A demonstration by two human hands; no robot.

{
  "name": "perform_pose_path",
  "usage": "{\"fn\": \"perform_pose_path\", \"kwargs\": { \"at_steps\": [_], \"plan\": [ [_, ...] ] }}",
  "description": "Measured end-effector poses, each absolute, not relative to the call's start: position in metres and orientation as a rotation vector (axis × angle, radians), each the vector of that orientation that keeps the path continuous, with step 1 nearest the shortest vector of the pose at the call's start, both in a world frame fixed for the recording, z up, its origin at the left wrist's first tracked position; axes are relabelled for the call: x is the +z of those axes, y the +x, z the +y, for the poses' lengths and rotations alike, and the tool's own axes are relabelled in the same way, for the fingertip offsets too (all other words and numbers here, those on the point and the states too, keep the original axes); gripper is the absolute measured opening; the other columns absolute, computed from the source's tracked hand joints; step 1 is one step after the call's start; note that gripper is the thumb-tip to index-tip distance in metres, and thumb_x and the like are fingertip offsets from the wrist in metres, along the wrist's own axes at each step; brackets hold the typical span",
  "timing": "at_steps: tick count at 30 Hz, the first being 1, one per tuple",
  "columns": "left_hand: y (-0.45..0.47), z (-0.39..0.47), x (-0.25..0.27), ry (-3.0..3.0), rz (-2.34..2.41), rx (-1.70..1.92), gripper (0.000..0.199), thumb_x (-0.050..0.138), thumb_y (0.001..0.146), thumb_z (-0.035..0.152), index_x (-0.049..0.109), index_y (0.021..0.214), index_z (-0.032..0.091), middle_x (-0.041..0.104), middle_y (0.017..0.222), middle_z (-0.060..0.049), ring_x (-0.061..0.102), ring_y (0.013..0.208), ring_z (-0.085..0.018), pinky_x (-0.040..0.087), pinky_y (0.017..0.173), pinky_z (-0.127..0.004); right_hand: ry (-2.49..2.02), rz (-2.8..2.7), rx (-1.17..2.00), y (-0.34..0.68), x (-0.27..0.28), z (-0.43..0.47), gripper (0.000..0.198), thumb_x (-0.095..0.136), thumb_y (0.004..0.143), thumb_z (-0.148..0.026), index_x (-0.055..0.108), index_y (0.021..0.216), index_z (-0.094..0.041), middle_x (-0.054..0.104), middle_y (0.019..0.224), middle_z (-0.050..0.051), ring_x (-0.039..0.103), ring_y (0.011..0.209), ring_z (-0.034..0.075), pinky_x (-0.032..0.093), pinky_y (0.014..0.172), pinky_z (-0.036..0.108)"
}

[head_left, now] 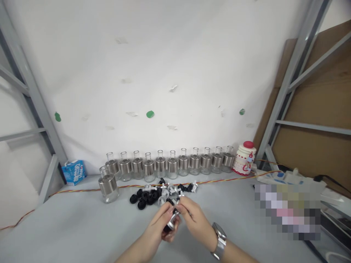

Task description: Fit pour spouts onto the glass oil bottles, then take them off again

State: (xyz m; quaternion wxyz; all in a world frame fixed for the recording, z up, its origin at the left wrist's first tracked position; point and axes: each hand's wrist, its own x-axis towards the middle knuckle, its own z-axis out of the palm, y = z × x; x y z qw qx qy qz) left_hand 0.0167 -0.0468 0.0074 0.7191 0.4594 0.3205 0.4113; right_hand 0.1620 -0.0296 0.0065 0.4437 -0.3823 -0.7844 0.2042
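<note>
Both my hands meet at the front middle of the grey table. My left hand (157,229) is closed around a black and silver bottle stopper (172,222), partly covered by my fingers. My right hand (195,221) pinches its upper end, with thumb and fingertips against the left thumb; the exact grip is hidden. Just beyond my hands lies a loose pile of black rubber caps (142,204) and whitish, translucent stopper pieces (162,199). A glass bottle with a metal sleeve (108,185) stands upright at the left, without a stopper in its neck.
Several similar sleeved glass bottles (172,165) line the wall. A blue carton (74,172) stands at the left, a white and red cake-shaped jar (244,160) at the right. A twisted red-yellow wire (214,181) crosses the table. Blurred items (287,212) and cables lie at right.
</note>
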Motion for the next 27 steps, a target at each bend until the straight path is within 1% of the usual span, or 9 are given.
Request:
{"fn": "perform_pose_path", "kwargs": {
  "at_steps": [6, 9, 12, 16, 19, 21, 23, 27],
  "plan": [
    [0.016, -0.048, 0.013, 1.03, 0.741, 0.897, 0.028, 0.055, 0.072, 0.043, 0.043, 0.071, 0.018, 0.047, 0.059, 0.005, 0.036, 0.047, -0.004, 0.018, 0.043, -0.018, -0.914, -2.035, 0.39, 0.165, 0.008, -0.028, 0.033, 0.028, 0.09, -0.032, 0.039, 0.062, -0.02, 0.043, 0.062, -0.001, 0.041, 0.063, 0.013, 0.032, 0.061, 0.025],
    [0.016, -0.046, 0.014, 0.963, 0.828, 0.928, 0.031, 0.059, 0.067, 0.045, 0.044, 0.074, 0.018, 0.05, 0.06, 0.004, 0.04, 0.049, -0.005, 0.018, 0.044, -0.017, -0.936, -2.071, 0.388, 0.165, 0.009, -0.028, 0.032, 0.028, 0.09, -0.032, 0.041, 0.063, -0.019, 0.045, 0.064, 0.0, 0.042, 0.064, 0.013, 0.032, 0.062, 0.025],
    [0.016, -0.04, 0.012, 0.928, 0.904, 0.994, 0.034, 0.061, 0.062, 0.047, 0.045, 0.07, 0.017, 0.051, 0.053, 0.004, 0.04, 0.044, -0.006, 0.017, 0.042, -0.017, -0.908, -2.128, 0.399, 0.163, 0.009, -0.029, 0.032, 0.028, 0.09, -0.032, 0.044, 0.065, -0.019, 0.047, 0.064, 0.0, 0.043, 0.064, 0.013, 0.033, 0.062, 0.024],
    [0.016, -0.036, 0.014, 0.982, 0.955, 1.053, 0.037, 0.062, 0.061, 0.048, 0.044, 0.055, 0.016, 0.038, 0.037, 0.007, 0.028, 0.035, -0.003, 0.011, 0.039, -0.019, -0.868, -2.117, 0.463, 0.163, 0.011, -0.03, 0.032, 0.026, 0.091, -0.031, 0.048, 0.071, -0.019, 0.05, 0.066, 0.0, 0.045, 0.065, 0.012, 0.034, 0.064, 0.024],
    [0.014, -0.035, 0.017, 0.978, 0.945, 1.052, 0.042, 0.064, 0.062, 0.043, 0.035, 0.045, 0.017, 0.028, 0.033, 0.009, 0.018, 0.033, -0.001, 0.007, 0.038, -0.02, -0.891, -2.048, 0.53, 0.165, 0.014, -0.03, 0.032, 0.024, 0.091, -0.031, 0.051, 0.078, -0.02, 0.052, 0.066, 0.0, 0.047, 0.066, 0.013, 0.035, 0.064, 0.024],
    [0.012, -0.034, 0.018, 0.968, 0.916, 1.051, 0.044, 0.063, 0.063, 0.04, 0.031, 0.043, 0.018, 0.026, 0.032, 0.01, 0.015, 0.032, -0.001, 0.007, 0.037, -0.02, -0.913, -2.03, 0.55, 0.166, 0.017, -0.03, 0.031, 0.025, 0.091, -0.031, 0.053, 0.083, -0.02, 0.053, 0.066, 0.0, 0.049, 0.066, 0.013, 0.036, 0.065, 0.024],
    [0.01, -0.032, 0.018, 0.954, 0.9, 1.068, 0.044, 0.063, 0.063, 0.038, 0.03, 0.042, 0.018, 0.024, 0.032, 0.01, 0.015, 0.031, -0.001, 0.008, 0.036, -0.019, -0.928, -2.028, 0.55, 0.167, 0.018, -0.03, 0.03, 0.027, 0.091, -0.03, 0.055, 0.087, -0.02, 0.055, 0.068, 0.001, 0.05, 0.068, 0.014, 0.037, 0.065, 0.025],
    [0.009, -0.029, 0.018, 0.923, 0.926, 1.105, 0.044, 0.066, 0.058, 0.04, 0.03, 0.043, 0.019, 0.022, 0.033, 0.011, 0.014, 0.031, -0.001, 0.008, 0.034, -0.018, -0.947, -2.034, 0.564, 0.167, 0.017, -0.03, 0.026, 0.031, 0.089, -0.031, 0.055, 0.094, -0.021, 0.057, 0.073, 0.002, 0.052, 0.07, 0.015, 0.038, 0.067, 0.025]
  ]
}}
